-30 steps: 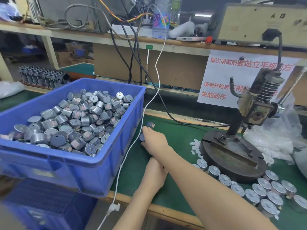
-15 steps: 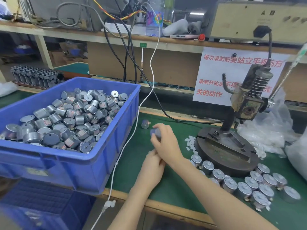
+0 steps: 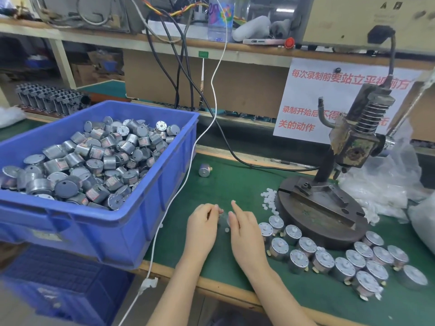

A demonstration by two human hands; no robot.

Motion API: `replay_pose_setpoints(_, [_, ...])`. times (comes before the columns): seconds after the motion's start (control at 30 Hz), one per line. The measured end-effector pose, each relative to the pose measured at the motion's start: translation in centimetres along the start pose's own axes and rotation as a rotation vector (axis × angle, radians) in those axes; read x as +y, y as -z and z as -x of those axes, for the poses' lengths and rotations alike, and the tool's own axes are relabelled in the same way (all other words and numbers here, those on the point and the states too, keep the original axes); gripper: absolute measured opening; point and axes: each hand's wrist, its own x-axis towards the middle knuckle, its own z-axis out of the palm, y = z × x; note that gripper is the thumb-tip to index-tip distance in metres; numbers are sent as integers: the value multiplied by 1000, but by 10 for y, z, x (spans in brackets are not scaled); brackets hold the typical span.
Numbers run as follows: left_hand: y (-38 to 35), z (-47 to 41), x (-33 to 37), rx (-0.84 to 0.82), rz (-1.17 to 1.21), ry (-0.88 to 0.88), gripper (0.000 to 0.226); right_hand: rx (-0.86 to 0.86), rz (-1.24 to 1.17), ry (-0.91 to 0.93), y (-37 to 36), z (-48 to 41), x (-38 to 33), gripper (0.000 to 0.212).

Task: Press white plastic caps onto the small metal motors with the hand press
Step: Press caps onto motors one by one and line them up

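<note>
Large blue plastic bin, heaped with uncapped silver cylindrical motors, sits far left of the landmark: the worn dark iron hand press on its round base plate. Along the near edge of the press base there is a cluster of upright capped motors, each with a white cap fitted. Both hands meet left of the base, on its near side, over the green mat. Left hand: fingers curled, tips closed on the small grey work motor lying between the hands. Right hand: index finger straight and off the motor; thumb and other fingers hidden, so grip cannot be told. Loose white plastic caps are scattered against the left edge of the base. One stray motor lies on its side left of the press, further back. The work motor is motion-blurred: a pale round face seems turned toward the camera, long axis uncertain. A single white cap sits just below it; seated or loose, cannot tell. Judgement: the press lies right of the work motor and the right hand is nearer to it; the shaft must end upright under the ram.
</note>
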Motion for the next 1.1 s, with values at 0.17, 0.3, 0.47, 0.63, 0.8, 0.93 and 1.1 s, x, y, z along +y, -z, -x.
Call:
replay_pose_setpoints(0.17, [-2, -2, -2, 4, -37, -25, 25, -56, 117, -21, 0, -1, 5, 44])
replay_pose_setpoints(0.3, [-3, -2, -2, 8, -54, -40, 25, -52, 90, -35, 0, -1, 7, 43])
replay_pose_setpoints(0.47, [-4, -4, -5, 12, -72, -55, 24, -73, 109, -19, -1, -2, 7, 44])
replay_pose_setpoints(0.63, [-4, -3, -5, 13, -83, -50, 24, -85, 108, -19, -1, -1, 8, 44])
replay_pose_setpoints(0.8, [-3, -2, -4, 10, -96, -57, 25, -87, 140, -14, -2, -2, 7, 44])
replay_pose_setpoints(0.93, [-3, -1, -4, 41, -91, -56, 25, -71, 170, 9, -1, -1, 5, 44])
replay_pose_setpoints(1.1, [-5, -3, -4, 72, -138, -99, 28, -91, 365, 91, -1, -2, 1, 49])
